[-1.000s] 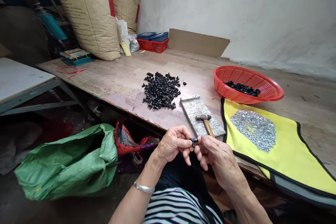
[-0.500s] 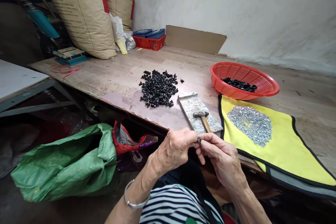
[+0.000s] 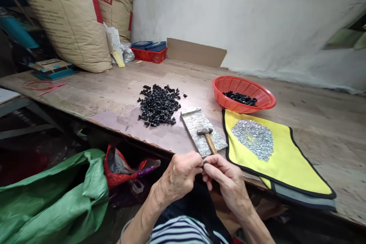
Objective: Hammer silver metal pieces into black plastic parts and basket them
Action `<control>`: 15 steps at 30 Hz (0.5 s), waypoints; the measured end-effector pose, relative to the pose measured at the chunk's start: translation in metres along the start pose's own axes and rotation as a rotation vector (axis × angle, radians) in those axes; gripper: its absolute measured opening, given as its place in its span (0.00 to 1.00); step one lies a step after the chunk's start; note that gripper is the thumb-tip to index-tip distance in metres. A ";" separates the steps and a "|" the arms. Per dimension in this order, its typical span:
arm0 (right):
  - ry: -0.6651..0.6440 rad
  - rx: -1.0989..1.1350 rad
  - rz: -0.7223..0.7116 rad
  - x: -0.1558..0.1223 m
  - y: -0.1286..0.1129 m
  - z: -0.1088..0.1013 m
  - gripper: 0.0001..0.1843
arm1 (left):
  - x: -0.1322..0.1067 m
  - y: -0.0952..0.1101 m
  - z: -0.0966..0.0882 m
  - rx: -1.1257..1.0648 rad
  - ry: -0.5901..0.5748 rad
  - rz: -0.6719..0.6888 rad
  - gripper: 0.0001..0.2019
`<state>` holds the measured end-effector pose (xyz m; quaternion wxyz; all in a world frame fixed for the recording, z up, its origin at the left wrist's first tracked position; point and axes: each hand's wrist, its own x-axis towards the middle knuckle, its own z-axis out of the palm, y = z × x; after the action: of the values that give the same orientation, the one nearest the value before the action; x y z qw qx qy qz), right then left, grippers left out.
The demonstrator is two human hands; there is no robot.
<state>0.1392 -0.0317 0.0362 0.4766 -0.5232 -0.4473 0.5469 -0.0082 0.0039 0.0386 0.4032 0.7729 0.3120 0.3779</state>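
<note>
The person's left hand [image 3: 178,173] is curling closed and the right hand [image 3: 227,181] is nearly closed, their fingertips meeting as both are pinching a small black piece [image 3: 204,163], mostly hidden between them. The hands are holding it just below the near end of a grey slab [image 3: 194,126] carrying a ball-peen hammer [image 3: 207,137], with a pile of similar black pieces [image 3: 158,105] lying farther along the wooden bench [image 3: 94,93]
</note>
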 end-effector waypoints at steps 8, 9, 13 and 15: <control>0.137 -0.150 0.002 0.043 -0.027 -0.057 0.13 | -0.004 -0.028 0.024 -0.500 0.228 -0.602 0.10; 0.297 -0.202 -0.077 0.057 -0.040 -0.071 0.13 | -0.004 -0.028 0.025 -0.493 0.236 -0.623 0.09; 0.594 -0.233 -0.214 0.121 -0.091 -0.124 0.07 | -0.006 -0.021 0.032 -0.471 0.178 -0.699 0.05; 0.669 -0.282 -0.200 0.142 -0.104 -0.140 0.07 | -0.008 -0.019 0.035 -0.459 0.107 -0.702 0.04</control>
<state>0.2845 0.1225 0.1109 0.5706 -0.6871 -0.3868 0.2294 0.0139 -0.0067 0.0057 0.6523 0.4889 0.4847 0.3170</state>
